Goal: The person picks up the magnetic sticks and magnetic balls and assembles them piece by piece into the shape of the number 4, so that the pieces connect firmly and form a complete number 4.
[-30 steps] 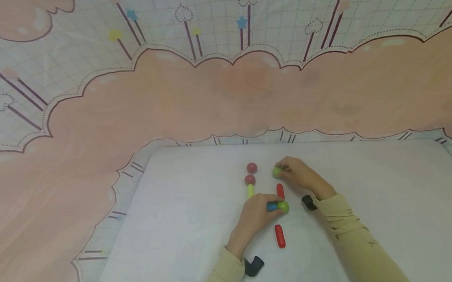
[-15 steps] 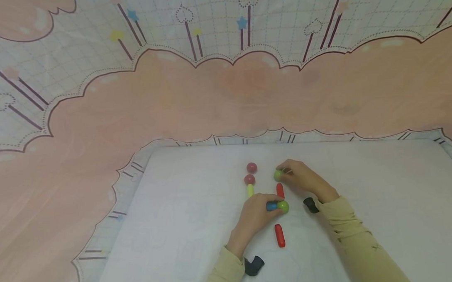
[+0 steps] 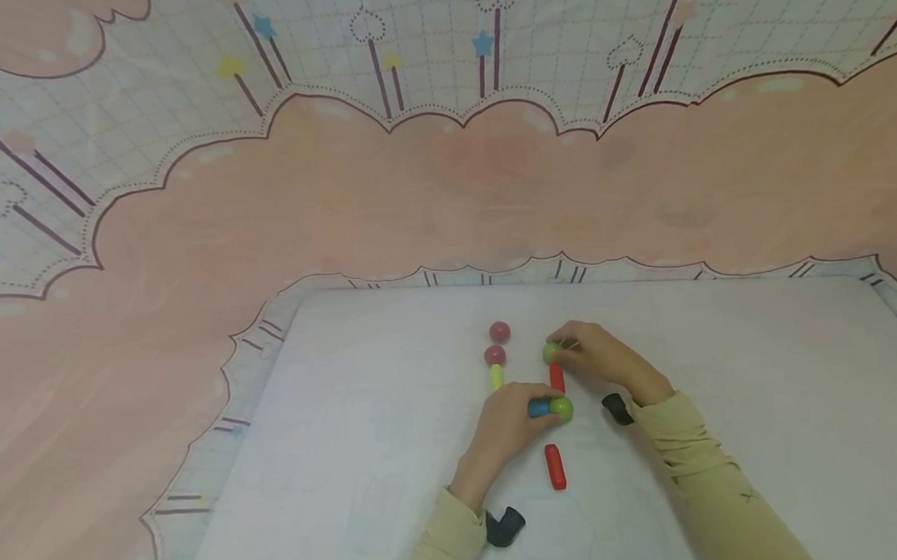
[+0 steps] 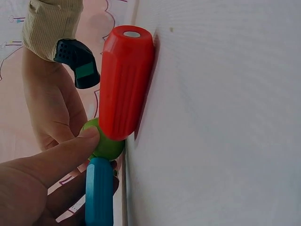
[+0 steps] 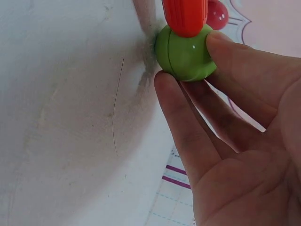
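Note:
In the head view my left hand (image 3: 505,422) pinches a green ball (image 3: 563,409) between thumb and fingers. A blue stick (image 4: 99,193) meets that ball, lying along the fingers. My right hand (image 3: 603,357) pinches a second green ball (image 5: 186,52) farther back. One red stick (image 3: 557,378) stretches between the two balls; its far end touches the right hand's ball, while its near end is partly hidden by the left hand. Another red stick (image 3: 555,467), with a silvery disc in its end, lies nearer me, apart from the left hand's ball.
Left of the hands, a yellow stick (image 3: 496,377) touches a dark pink ball (image 3: 495,356); its near end is hidden behind the left hand. Another dark pink ball (image 3: 500,332) sits just beyond. All lie on a white tabletop (image 3: 349,415). Patterned cloth (image 3: 446,198) extends behind it.
My right hand has come slightly nearer to me with its green ball, closing the gap to the far end of the red stick. The left hand stays in place.

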### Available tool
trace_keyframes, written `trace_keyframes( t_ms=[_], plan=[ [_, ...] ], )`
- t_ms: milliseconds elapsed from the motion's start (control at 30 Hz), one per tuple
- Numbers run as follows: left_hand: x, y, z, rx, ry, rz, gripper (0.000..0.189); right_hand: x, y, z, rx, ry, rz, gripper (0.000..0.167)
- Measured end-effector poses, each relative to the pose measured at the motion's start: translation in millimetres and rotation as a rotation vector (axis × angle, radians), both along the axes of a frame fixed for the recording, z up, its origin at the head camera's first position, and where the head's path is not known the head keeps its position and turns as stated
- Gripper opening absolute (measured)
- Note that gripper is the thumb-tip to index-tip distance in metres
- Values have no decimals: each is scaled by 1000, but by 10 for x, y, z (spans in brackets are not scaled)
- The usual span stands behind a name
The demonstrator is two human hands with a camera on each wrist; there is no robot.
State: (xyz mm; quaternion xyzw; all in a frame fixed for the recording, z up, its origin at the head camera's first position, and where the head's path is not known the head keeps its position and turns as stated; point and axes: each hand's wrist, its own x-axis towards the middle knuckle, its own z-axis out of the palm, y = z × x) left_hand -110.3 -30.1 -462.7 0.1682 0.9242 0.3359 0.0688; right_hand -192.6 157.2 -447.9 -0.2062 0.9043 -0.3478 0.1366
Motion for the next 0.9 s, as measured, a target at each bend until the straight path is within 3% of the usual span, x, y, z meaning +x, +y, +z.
trace_keyframes(
  t_ms=[900],
  plan=[
    [-2,-14,-6,10,-17,1,29,64,-95,-56,-5,13,-86,34]
  ],
)
